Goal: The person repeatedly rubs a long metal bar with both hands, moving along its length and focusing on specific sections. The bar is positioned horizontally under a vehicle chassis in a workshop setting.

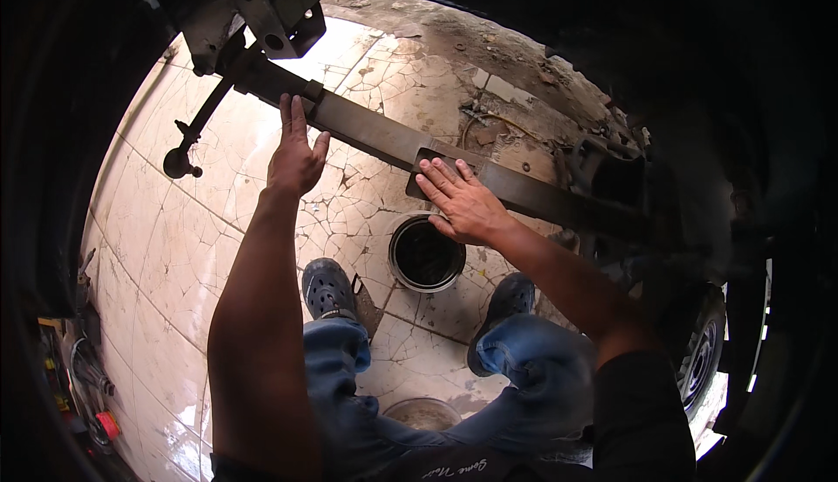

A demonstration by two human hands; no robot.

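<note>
A long flat metal bar that looks like a leaf spring [375,131] slants from the upper left down to the right, above the floor. My left hand [297,157] is open, with two fingers stretched out onto the bar beside a small dark clamp [312,91]. Farther right, my right hand [467,205] lies with its fingers extended over a dark squarish plate [415,187] at the bar's middle. Neither hand grips anything. Just below the right hand, a round container [394,266] with a dark inside stands on the floor.
A dark bracket [266,28] meets the bar's upper left end, with a rod and ball joint [179,164] hanging nearby. Cracked floor tiles [157,246] lie beneath. At right is a wheel [703,351]; tools and a red-orange roll [107,425] sit lower left. My shoes flank the container.
</note>
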